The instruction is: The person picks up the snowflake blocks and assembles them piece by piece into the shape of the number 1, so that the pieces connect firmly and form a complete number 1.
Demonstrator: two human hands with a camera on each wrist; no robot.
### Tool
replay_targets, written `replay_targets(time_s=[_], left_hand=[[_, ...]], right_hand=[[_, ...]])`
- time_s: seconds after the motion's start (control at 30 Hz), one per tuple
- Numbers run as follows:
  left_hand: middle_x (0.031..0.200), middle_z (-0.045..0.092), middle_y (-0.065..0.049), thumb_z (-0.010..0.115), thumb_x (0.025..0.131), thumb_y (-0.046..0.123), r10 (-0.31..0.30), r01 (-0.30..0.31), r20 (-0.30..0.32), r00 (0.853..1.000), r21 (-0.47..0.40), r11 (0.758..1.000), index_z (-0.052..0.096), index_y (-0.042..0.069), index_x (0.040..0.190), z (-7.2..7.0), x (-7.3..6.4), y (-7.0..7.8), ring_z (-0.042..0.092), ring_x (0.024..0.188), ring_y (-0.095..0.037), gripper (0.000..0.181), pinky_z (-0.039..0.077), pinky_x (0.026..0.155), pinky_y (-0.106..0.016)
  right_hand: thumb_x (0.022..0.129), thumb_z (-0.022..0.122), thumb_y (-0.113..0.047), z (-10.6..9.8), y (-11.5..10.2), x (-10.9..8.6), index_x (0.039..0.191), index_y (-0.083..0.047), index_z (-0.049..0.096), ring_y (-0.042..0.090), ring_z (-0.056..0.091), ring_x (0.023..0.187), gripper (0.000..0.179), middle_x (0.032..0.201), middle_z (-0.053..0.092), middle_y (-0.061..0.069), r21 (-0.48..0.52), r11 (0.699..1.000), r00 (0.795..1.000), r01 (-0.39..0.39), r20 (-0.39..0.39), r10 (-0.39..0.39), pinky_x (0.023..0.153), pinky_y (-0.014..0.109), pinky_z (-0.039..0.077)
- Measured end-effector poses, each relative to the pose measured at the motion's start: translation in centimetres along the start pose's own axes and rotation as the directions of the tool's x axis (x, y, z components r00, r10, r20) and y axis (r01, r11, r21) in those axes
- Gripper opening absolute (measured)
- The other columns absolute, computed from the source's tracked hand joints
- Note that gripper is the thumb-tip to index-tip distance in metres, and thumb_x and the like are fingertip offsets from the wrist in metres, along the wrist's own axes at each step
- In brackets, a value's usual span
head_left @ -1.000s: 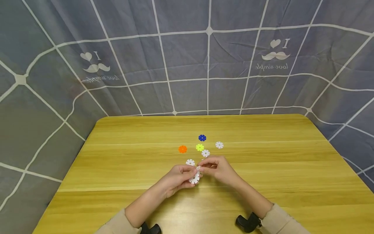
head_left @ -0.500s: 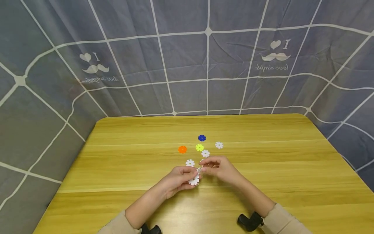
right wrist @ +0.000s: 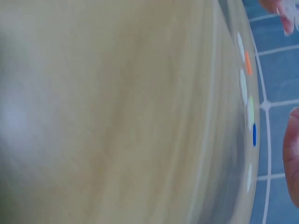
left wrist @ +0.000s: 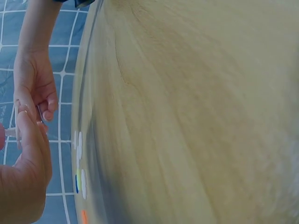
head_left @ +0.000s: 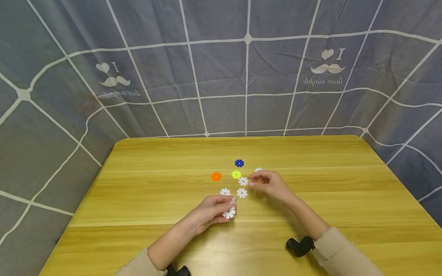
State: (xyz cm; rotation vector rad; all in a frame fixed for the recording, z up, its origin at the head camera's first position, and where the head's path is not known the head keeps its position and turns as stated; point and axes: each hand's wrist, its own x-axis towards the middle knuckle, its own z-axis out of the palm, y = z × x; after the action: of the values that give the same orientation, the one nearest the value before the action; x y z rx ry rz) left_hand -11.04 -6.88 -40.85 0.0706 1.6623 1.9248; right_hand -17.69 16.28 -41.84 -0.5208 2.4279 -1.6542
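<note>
In the head view my left hand (head_left: pixel 214 210) pinches joined white notched plastic discs (head_left: pixel 228 212) above the table. One disc faces the camera and another stands edge-on by the thumb. My right hand (head_left: pixel 271 186) is apart from them, over the table to the right. Its thumb and index finger are spread, and nothing shows between them. Close by its fingertips lies a white notched disc (head_left: pixel 243 181). Another white disc (head_left: pixel 258 170) is partly hidden behind that hand. The right wrist view shows the right thumb (right wrist: pixel 292 158) and, at the top corner, the held discs (right wrist: pixel 290 10).
On the wooden table (head_left: pixel 155 199) lie a blue disc (head_left: pixel 239 163), a yellow-green disc (head_left: pixel 236 174) and an orange disc (head_left: pixel 216 176). White discs (head_left: pixel 242 193) lie nearer the hands, one partly behind the left hand. A grey curtain (head_left: pixel 221 76) hangs behind the table.
My right hand has let go of the white discs and moved away, up and to the right, uncovering a white disc on the table. The left hand still holds its discs.
</note>
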Motion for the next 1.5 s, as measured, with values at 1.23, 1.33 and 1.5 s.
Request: replay_targets(time_s=[1.23,1.33,1.5], left_hand=[[0.122,0.053,-0.024,0.056,0.093,0.007,0.062,-0.064,-0.045,0.997,-0.039,0.997,0.042,-0.016,0.128,0.4,0.2,0.1,0.058,0.087,-0.009,0.045,0.051,0.081,-0.024],[0.121,0.053,-0.024,0.056,0.092,0.007,0.063,-0.065,-0.046,0.997,-0.042,0.997,0.042,-0.016,0.128,0.4,0.3,0.0,0.059,0.087,-0.009,0.045,0.051,0.081,-0.024],[0.118,0.055,-0.021,0.056,0.092,0.007,0.062,-0.064,-0.044,0.997,-0.046,0.997,0.042,-0.016,0.128,0.5,0.5,0.0,0.059,0.086,-0.008,0.045,0.051,0.080,-0.023]], right_hand=[[0.074,0.078,-0.010,-2.2,2.6,5.0,0.096,0.006,0.064,0.016,0.042,0.062,0.031,0.069,0.048,0.005,-0.281,0.914,0.944,-0.292,-0.237,0.229,0.055,0.025,0.036],[0.073,0.080,-0.012,-2.0,2.5,5.1,0.090,0.005,0.063,0.015,0.040,0.059,0.029,0.064,0.045,0.004,-0.335,0.896,0.948,-0.290,-0.226,0.223,0.053,0.025,0.033],[0.070,0.082,-0.013,-1.7,2.4,5.2,0.083,0.001,0.059,0.016,0.039,0.058,0.030,0.063,0.043,0.004,-0.340,0.887,0.944,-0.314,-0.215,0.252,0.053,0.026,0.033]])
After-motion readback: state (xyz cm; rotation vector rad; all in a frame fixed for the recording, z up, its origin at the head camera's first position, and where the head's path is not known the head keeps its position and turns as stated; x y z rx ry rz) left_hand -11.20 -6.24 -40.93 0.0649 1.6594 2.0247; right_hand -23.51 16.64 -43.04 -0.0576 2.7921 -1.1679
